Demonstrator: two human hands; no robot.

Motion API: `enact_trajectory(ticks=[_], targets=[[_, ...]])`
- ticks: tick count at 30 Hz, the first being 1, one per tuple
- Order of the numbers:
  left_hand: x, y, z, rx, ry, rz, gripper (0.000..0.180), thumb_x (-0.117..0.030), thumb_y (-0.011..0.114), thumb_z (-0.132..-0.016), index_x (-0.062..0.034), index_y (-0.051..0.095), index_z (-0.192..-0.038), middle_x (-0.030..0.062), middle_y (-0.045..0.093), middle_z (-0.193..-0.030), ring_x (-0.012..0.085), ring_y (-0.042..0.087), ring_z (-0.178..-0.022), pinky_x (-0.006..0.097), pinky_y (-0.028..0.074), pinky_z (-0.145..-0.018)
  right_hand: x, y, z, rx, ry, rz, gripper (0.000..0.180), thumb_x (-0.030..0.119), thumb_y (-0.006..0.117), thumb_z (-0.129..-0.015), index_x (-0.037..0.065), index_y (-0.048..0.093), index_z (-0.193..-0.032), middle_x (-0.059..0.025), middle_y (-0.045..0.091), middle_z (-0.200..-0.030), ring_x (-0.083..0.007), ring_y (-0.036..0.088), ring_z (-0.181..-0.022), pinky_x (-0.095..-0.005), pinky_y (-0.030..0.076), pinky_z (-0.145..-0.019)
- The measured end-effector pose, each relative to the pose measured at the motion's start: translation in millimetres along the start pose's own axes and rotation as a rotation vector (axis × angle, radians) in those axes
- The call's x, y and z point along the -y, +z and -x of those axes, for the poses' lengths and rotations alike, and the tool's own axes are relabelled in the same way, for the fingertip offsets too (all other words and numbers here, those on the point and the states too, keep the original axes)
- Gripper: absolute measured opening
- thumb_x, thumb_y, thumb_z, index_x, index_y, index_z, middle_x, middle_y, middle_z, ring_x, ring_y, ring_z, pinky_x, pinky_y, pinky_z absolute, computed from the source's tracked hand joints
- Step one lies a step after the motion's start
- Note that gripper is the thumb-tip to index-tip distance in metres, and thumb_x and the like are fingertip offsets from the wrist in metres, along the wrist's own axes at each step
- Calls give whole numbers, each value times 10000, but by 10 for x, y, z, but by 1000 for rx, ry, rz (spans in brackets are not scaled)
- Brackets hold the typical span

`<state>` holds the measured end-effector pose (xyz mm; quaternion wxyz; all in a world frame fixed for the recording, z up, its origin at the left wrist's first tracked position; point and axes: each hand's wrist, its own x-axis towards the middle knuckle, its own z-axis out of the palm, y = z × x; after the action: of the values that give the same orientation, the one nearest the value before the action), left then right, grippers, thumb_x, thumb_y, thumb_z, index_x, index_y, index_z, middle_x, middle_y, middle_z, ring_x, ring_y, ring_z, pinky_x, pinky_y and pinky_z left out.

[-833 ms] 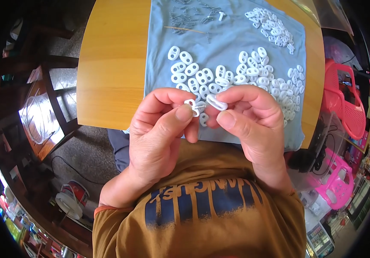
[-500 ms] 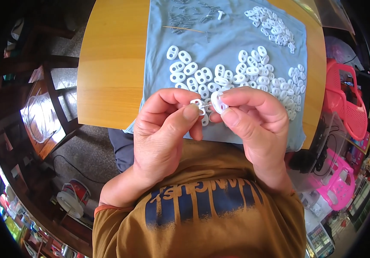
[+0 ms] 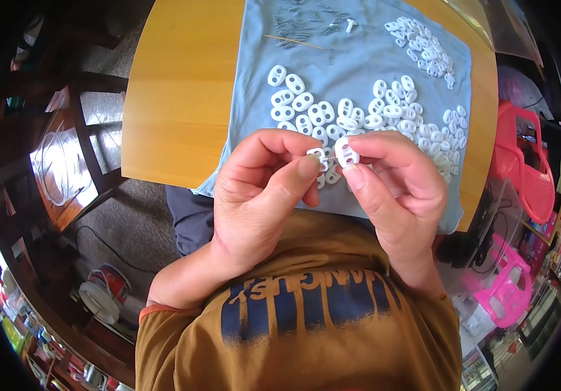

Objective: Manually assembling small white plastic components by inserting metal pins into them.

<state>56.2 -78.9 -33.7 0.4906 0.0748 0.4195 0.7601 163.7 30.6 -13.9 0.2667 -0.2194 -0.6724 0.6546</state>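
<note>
Between thumb and fingers, my left hand [image 3: 264, 176] grips a small white two-holed plastic piece [image 3: 319, 158], partly covered by the fingertips. My right hand [image 3: 398, 173] pinches a larger oval white piece [image 3: 346, 151], which also has two holes. A thin metal spring [image 3: 331, 158] bridges the short gap between the two pieces. It looks like a two-hole cord lock in parts. Just beyond the hands, many loose oval white pieces [image 3: 302, 101] lie on a grey-blue cloth [image 3: 254, 85].
Small springs [image 3: 287, 26] are scattered at the cloth's far side, near a thin wooden stick [image 3: 293, 41] and a white T-shaped piece [image 3: 351, 25]. A pile of small white pieces [image 3: 424, 49] lies far right. Yellow wooden table [image 3: 176, 91] shows left; a red plastic chair [image 3: 521, 163] stands right.
The oval piece in my right hand has turned to show its two-holed face more, and sits closer to the small piece. The whole view has shifted slightly.
</note>
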Motion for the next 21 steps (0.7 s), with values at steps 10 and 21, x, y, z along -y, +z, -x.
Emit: enact_trajectory(ticks=[10, 21], targets=[[27, -22, 9, 70, 50, -36, 166, -9, 547, -850, 11, 524, -1013, 39, 580, -847, 76, 550, -692, 193, 464, -631, -44, 16, -77, 54, -282, 300, 223, -84, 571, -746, -19, 599, -958, -101, 601, -807, -159, 591, -681, -241, 468, -581], [33, -31, 13, 175, 17, -60, 332, 19, 519, -858, 28, 462, -1185, 57, 575, -917, 99, 572, -770, 208, 475, -706, -89, -49, -53, 93, -228, 207, 200, -49, 550, -788, -25, 584, -983, -110, 595, -843, -154, 579, -686, -242, 462, -604]])
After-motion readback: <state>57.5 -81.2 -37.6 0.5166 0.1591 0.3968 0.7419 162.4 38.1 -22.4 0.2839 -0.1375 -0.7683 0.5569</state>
